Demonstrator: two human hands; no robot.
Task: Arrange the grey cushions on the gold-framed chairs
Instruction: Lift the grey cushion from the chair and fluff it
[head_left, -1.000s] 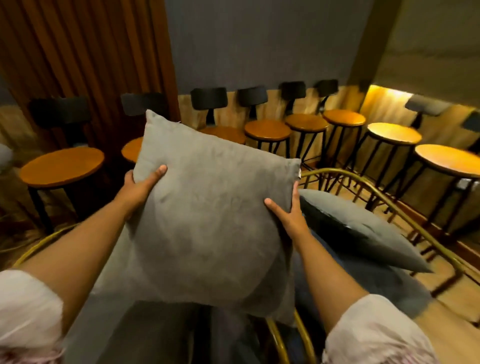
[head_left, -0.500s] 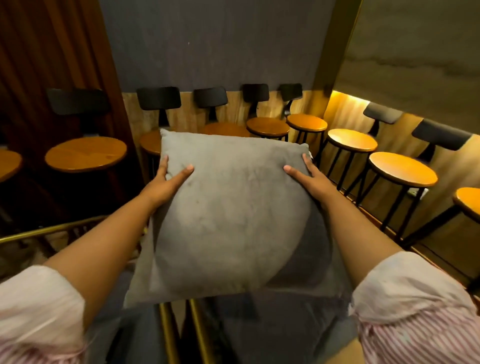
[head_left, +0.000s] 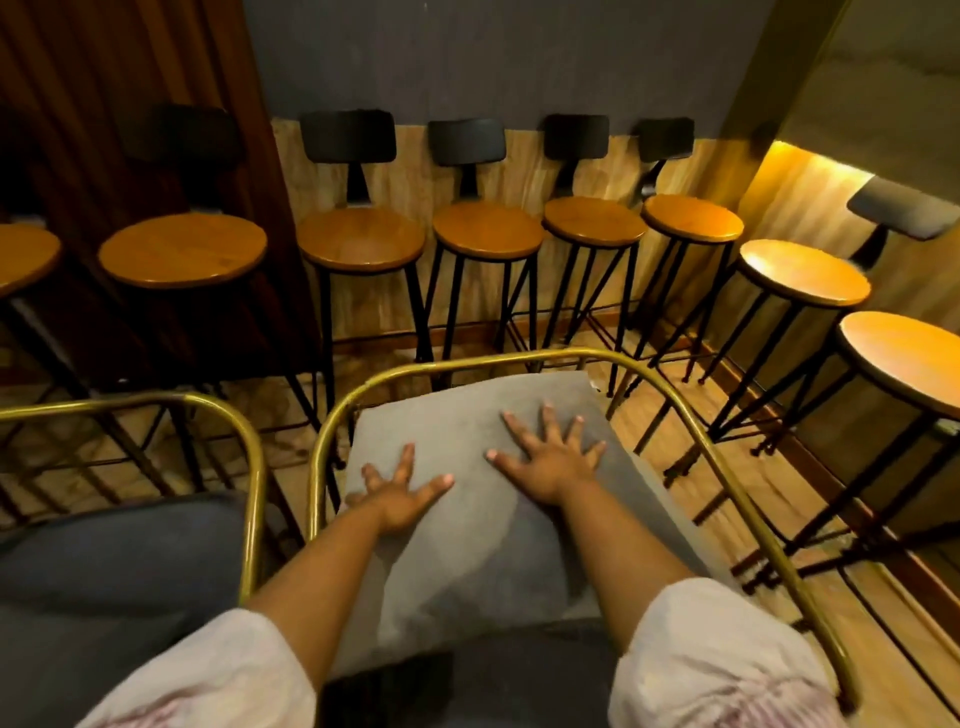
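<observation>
Head view: a grey cushion (head_left: 483, 525) leans against the curved back of a gold-framed chair (head_left: 748, 514), its top edge just under the brass rail at about 12 o'clock and its lower edge meeting the dark seat pad (head_left: 467, 691) toward 6 o'clock.

The left hand (head_left: 397, 493) lies flat on the cushion at roughly 9 o'clock of its face, fingers spread wide, palm down, gripping nothing. The right hand (head_left: 553, 457) lies flat toward 1 o'clock of the cushion's centre, fingers fanned fully apart, also pressing on the fabric with nothing held. Both forearms run back toward 6 o'clock into pale striped sleeves (head_left: 722, 670).

At 9 o'clock of this chair stands a second gold-framed chair (head_left: 249, 467), just beside it, their brass rails near each other but apart. Its dark blue-grey seat (head_left: 114, 587) fills the lower left; whether a cushion lies on it cannot be told.

From 9 o'clock round to 3 o'clock of the frame, a row of bar stools (head_left: 488, 228) with round wooden seats, black backrests and black metal legs lines the wall, bending along the lit right-hand wall. The wooden floor (head_left: 675, 415) shows between the stool legs.
</observation>
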